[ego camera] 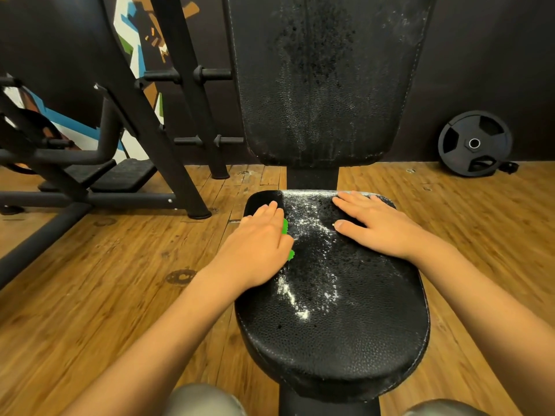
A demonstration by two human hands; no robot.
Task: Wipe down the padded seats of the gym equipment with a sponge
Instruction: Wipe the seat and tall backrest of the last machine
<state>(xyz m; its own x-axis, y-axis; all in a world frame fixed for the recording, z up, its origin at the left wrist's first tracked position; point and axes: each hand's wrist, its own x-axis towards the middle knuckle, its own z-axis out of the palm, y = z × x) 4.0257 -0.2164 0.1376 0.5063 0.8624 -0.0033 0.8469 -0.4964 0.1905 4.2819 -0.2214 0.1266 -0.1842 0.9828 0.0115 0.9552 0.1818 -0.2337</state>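
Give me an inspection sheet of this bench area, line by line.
Surface: black padded seat, white powdery streaks across its middle and rear edge.
Job's things: green sponge under the left hand, near the seat's left rear; backrest also dusted white.
Clutter: weight plate leaning at the wall.
Hands: left hand presses flat on the sponge; right hand rests flat on the seat.
Cables: nothing seen.
Surroundings: wooden floor, black machine frame at left.
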